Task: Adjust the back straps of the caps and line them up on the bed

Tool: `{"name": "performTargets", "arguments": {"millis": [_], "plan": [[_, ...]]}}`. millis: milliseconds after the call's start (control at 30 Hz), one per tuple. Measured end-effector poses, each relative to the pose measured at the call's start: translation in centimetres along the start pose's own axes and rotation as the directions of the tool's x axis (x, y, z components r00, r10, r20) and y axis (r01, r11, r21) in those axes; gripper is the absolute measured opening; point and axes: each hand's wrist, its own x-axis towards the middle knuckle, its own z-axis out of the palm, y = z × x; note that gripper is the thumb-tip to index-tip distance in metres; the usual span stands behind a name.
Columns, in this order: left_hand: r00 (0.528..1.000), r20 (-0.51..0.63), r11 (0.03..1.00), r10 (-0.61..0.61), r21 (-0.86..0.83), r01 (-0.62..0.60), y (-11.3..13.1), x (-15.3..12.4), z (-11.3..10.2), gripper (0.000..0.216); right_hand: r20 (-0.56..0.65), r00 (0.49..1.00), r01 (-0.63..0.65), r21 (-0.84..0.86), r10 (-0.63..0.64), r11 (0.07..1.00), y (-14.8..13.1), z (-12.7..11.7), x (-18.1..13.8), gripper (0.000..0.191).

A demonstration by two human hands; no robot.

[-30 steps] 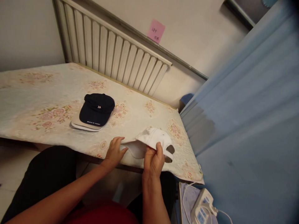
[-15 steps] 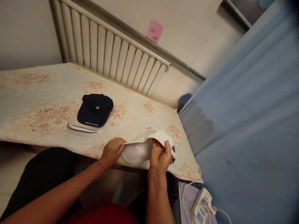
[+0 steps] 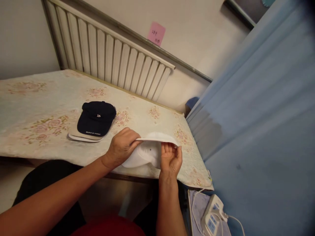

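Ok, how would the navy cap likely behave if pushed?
The navy cap probably keeps its shape: crown domed, brim smoothly curved. Pushed, it might slide over or drag the paler brims showing beneath it. Rolling seems unlikely, with that broad brim spread out.

"Left hand (image 3: pixel 123 144)?"
"Thumb and fingers closed on the white cap (image 3: pixel 140 157) at its left end."
"Right hand (image 3: pixel 171 160)?"
"Palm up, fingers under its right end, closure undetermined; right forearm (image 3: pixel 169 203) on its near side."

the right hand's (image 3: pixel 171 160) fingertips are partly hidden by the white cap (image 3: pixel 144 157); the pale brims (image 3: pixel 75 134) run out of sight under the navy cap (image 3: pixel 97 119); the right edge crops the blue curtain (image 3: pixel 258 131).
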Motion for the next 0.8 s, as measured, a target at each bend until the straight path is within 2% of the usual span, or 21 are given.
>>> {"name": "performTargets", "arguments": {"millis": [100, 200, 300, 400, 533, 700, 800], "plan": [[0.992, 0.043, 0.98, 0.121, 0.153, -0.127, 0.7, 2.2, -0.4, 0.02, -0.007, 0.998, -0.067, -0.066, 0.067, 0.996, 0.4, -0.8, -0.1, 0.02], [0.966, 0.15, 0.916, 0.212, 0.314, -0.25, 1.4, 4.1, -0.4, 0.02, -0.032, 0.985, -0.175, -0.177, 0.172, 0.968, 1.0, -1.3, -0.9, 0.019], [0.928, 0.239, 0.853, 0.285, 0.379, -0.36, 2.1, 5.5, -0.2, 0.019, 0.019, 0.956, -0.279, -0.264, 0.294, 0.924, 1.5, -1.0, -2.1, 0.022], [0.882, 0.308, 0.814, 0.356, 0.362, -0.455, 2.7, 6.4, 0.3, 0.017, 0.137, 0.912, -0.339, -0.28, 0.387, 0.898, 1.7, 0.4, -3.3, 0.035], [0.825, 0.352, 0.783, 0.442, 0.298, -0.547, 3.6, 7.0, 0.9, 0.016, 0.248, 0.887, -0.337, -0.224, 0.388, 0.914, 1.6, 2.7, -3.8, 0.053], [0.789, 0.357, 0.751, 0.5, 0.275, -0.6, 4.5, 6.4, 1.9, 0.019, 0.175, 0.904, -0.369, -0.139, 0.39, 0.919, 0.9, 4.4, -3.9, 0.044], [0.774, 0.358, 0.744, 0.523, 0.252, -0.619, 4.8, 5.4, 2.9, 0.018, 0.084, 0.922, -0.357, -0.186, 0.377, 0.915, 0.9, 4.8, -3.8, 0.036]]}}
